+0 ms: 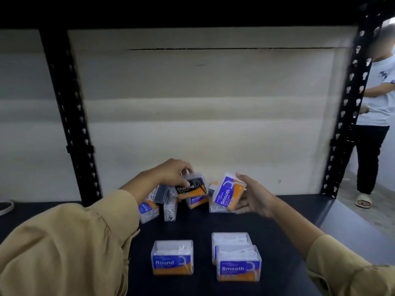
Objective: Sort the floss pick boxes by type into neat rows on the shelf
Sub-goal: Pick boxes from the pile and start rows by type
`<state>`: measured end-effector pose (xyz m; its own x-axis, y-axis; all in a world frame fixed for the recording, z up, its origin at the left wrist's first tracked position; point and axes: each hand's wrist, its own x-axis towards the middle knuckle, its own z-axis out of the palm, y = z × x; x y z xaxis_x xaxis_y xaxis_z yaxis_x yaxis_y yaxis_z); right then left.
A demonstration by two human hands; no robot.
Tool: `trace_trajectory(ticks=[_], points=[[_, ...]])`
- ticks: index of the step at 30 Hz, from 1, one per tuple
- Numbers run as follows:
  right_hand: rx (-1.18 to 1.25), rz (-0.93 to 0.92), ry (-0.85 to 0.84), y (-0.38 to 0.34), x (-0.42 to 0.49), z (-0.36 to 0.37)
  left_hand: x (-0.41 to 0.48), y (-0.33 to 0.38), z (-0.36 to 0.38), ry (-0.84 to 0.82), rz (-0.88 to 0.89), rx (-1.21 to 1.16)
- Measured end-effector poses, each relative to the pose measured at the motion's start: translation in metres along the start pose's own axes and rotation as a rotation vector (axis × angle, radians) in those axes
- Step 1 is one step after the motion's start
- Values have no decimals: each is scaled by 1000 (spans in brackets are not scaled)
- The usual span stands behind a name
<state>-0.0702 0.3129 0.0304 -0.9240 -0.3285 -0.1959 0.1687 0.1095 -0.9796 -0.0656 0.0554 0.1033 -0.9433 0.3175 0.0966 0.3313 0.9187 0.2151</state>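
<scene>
Clamping Charcoal box (190,187) in left fingers (185,168), long axis nearly level; gripping Smooth box (229,193) in right fingers (245,180), long axis tilted steeply up.

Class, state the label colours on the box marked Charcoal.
The Charcoal box label is black and orange; head view shows it.

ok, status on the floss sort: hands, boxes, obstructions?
Left hand grips clear black-labelled Charcoal box over the back pile. Right hand holds tilted clear blue-orange Smooth box. Front Round box, front Smooth box placed; nothing blocking.

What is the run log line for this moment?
left hand: grips Charcoal box | right hand: holds tilted Smooth box | back pile: unsorted
</scene>
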Motion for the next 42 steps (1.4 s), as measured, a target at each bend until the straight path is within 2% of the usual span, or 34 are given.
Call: trace_trajectory(ticks=[7, 13, 19, 23, 27, 32, 35, 38, 42], points=[[-160, 104, 61, 33, -18, 9, -37, -6, 42, -151, -63, 4], [-482, 143, 188, 34, -24, 18, -45, -12, 61, -229, -97, 8], [-655, 135, 207, 25, -20, 21, -42, -10, 65, -247, -92, 41], [-734, 56, 190, 22, -19, 18, -42, -8, 66, -254, -90, 79], [-729, -59, 69, 11, -16, 20, -41, -7, 64, -261, -92, 60], [-993, -119, -206, -13, -14, 24, -38, -4, 59, -274, -73, 65], [-1096, -106, -307, -25, -12, 27, -36, -3, 60, -282, -66, 80], [-1178, -92, -322, -28, -11, 28, -33, -3, 62, -291, -65, 86], [-1240, -155, -246, -25, -6, 26, -33, -3, 61, -294, -59, 80]])
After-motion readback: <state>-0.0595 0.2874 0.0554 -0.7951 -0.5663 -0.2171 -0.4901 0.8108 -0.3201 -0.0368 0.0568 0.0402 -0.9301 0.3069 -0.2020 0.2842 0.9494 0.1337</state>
